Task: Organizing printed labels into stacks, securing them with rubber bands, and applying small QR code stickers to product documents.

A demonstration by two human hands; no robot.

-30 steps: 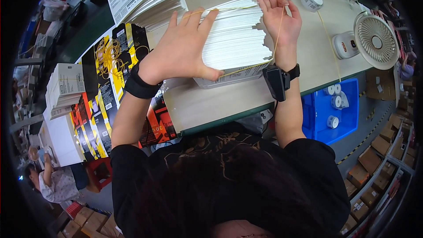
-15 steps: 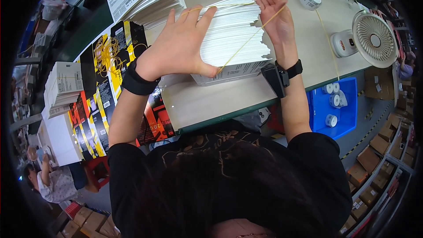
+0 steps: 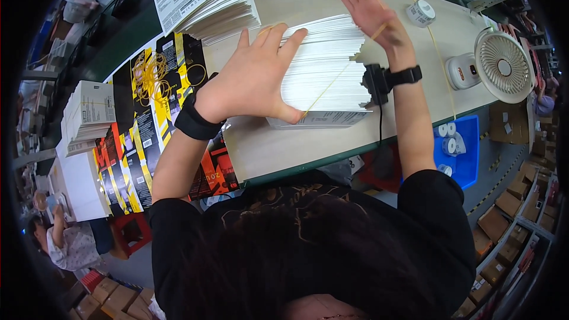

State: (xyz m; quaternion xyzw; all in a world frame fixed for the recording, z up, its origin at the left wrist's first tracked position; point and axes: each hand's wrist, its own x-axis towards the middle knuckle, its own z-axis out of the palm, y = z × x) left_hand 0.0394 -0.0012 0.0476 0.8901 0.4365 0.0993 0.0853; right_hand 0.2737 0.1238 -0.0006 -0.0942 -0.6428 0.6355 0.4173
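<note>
A thick stack of flat white cartons [image 3: 326,53] lies on the table in front of me, its uneven edges facing up. My left hand [image 3: 252,74] spans the stack's left end, fingers spread at the far side and thumb pressed at the near side. A yellow rubber band [image 3: 326,90] is caught at that thumb and stretches diagonally over the stack to my right hand. Beyond the stack's right end, my right hand [image 3: 374,18] is raised with its fingers straight, and the band runs across it near the thumb. Part of the band is hidden behind my hands.
Loose rubber bands [image 3: 151,77] lie on printed black-and-yellow sheets [image 3: 142,127] at left. More cartons [image 3: 195,0] stand behind, others [image 3: 89,112] at far left. Rightward are a label roll [image 3: 421,13], a white fan [image 3: 504,68] and a blue bin [image 3: 465,163] holding rolls.
My right hand has turned more edge-on, and the band now crosses it lower down. My left hand still spans the stack. The whole view has shifted slightly.
</note>
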